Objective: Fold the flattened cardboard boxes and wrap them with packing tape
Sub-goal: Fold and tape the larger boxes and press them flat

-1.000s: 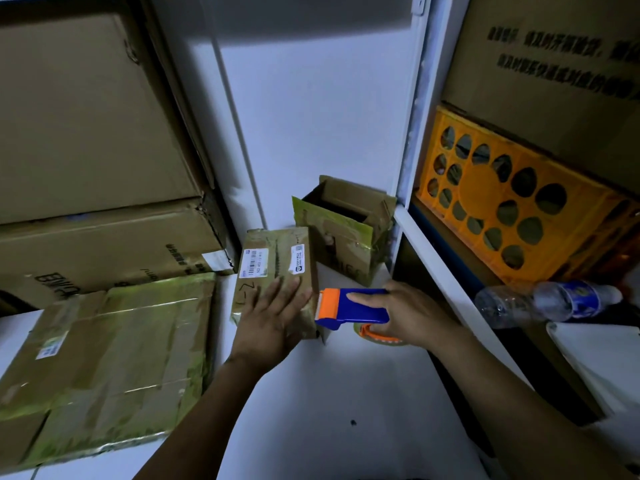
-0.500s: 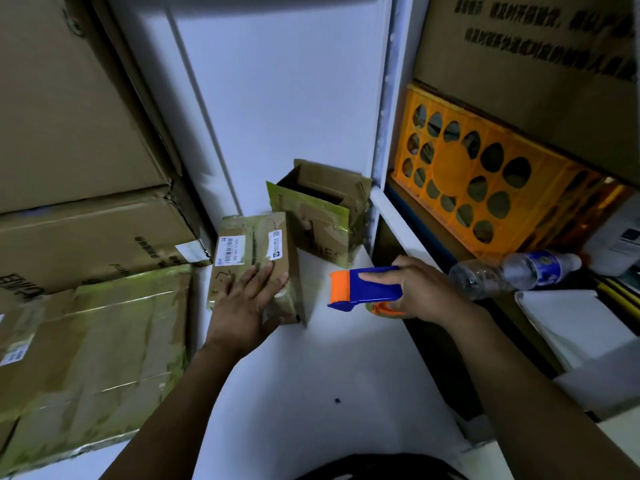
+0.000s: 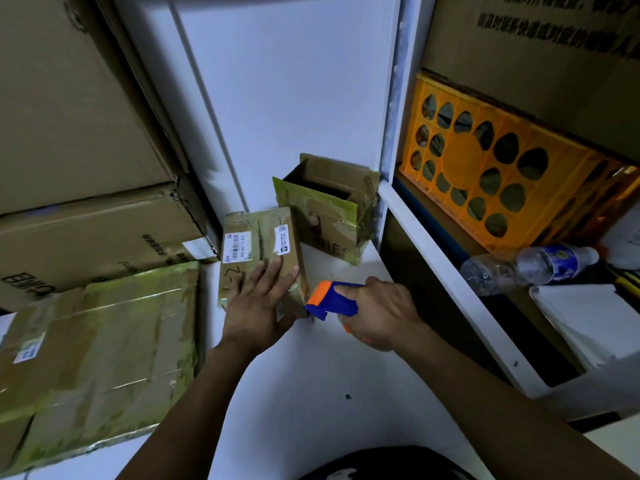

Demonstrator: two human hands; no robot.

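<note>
We see only the blue-and-orange head of the tape dispenser [image 3: 330,299]; the right hand [image 3: 379,318] covers its handle and nearly all of the roll [image 3: 347,329]. The left hand [image 3: 258,304] hides the near end of the small box [image 3: 259,268], whose labels [image 3: 236,245] are too small to read. The left edge cuts off the taped box [image 3: 97,358] at near left.

A: How is the light?
B: Dim, with a cold bluish cast. The white wall panel [image 3: 294,98] in the upper centre is the brightest patch; a shadow band darkens its top edge.
A: Any glare?
B: Only a faint sheen on the taped box [image 3: 104,348] at lower left.
A: And sharpness?
B: Fair in the centre, though the right hand [image 3: 381,313] and tape dispenser [image 3: 334,299] are slightly smeared. Straight lines bow toward the frame edges, and the corners go soft and dark.
</note>
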